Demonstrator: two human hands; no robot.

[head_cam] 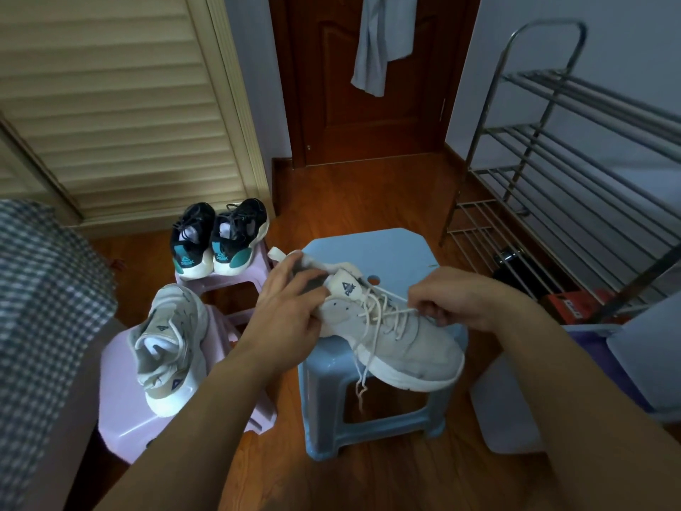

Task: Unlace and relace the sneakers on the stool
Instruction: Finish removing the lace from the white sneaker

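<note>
Four sneakers are in view and little looks done: my left hand [291, 296] holds the heel of the white sneaker [398, 337] on the blue stool [372, 407], my right hand [446, 302] pinching its lace [387, 315], still mostly threaded.

Four sneakers [398, 337], three stools [372, 252], two hands [291, 304].

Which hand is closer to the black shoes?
Left. The left hand grips the white sneaker's heel, just below-right of the black shoes; the right hand pinches laces farther right.
</note>
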